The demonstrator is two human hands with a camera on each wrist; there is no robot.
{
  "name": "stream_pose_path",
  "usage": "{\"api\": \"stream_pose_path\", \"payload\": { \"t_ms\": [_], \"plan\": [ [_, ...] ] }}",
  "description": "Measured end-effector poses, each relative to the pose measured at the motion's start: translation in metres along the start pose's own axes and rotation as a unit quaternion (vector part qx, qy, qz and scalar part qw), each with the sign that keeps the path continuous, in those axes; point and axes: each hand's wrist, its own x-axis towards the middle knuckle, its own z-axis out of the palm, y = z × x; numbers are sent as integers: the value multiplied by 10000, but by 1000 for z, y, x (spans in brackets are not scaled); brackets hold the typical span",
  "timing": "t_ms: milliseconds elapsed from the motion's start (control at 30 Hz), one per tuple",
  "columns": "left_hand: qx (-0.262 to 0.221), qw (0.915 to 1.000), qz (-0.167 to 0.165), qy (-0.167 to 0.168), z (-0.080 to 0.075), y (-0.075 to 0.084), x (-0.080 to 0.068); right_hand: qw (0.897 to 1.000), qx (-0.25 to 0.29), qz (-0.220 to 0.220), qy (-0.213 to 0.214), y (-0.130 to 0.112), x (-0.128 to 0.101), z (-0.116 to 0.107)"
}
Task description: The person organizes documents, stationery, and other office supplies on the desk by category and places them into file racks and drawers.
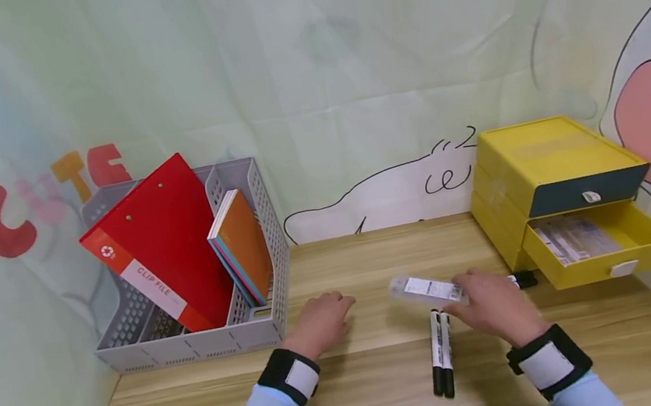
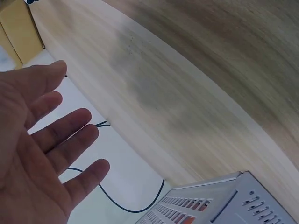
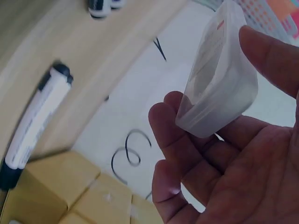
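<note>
My right hand (image 1: 487, 305) grips a clear plastic box with a white label (image 1: 429, 290), lifted just above the wooden desk (image 1: 381, 393). In the right wrist view the box (image 3: 219, 74) sits between thumb and fingers (image 3: 173, 135). Two black-and-white markers (image 1: 441, 352) lie side by side just in front of that hand. A third marker (image 1: 524, 280) lies to its right, seen closer in the right wrist view (image 3: 35, 121). My left hand (image 1: 321, 323) hovers flat over the desk with fingers spread (image 2: 70, 140), holding nothing, near the grey file tray (image 1: 204, 321).
The grey tray holds a red clip file (image 1: 160, 247) and an orange notebook (image 1: 242, 244). A yellow drawer unit (image 1: 553, 185) stands at the right, its lower drawer (image 1: 600, 244) pulled open with papers inside. A cloth backdrop surrounds the desk.
</note>
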Motion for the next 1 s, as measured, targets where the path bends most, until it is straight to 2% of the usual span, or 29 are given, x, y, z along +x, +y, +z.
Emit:
{"api": "stream_pose_path", "payload": {
  "t_ms": [233,533,767,867,1000],
  "plan": [
    [78,10000,-27,7,0,-1,-2,9957,664,631,-159,30,-15,-38],
    [57,10000,-44,15,0,-1,0,9943,424,971,-83,66,-34,-74],
    [17,9998,-193,-64,3,-2,0,9885,147,1485,-228,101,-49,-100],
    [57,9998,-168,-65,5,-3,0,9788,17,2019,-332,116,-58,-110],
    [84,9999,-121,-26,7,-5,0,9606,-158,2756,-326,129,-64,-118]
  ]
}}
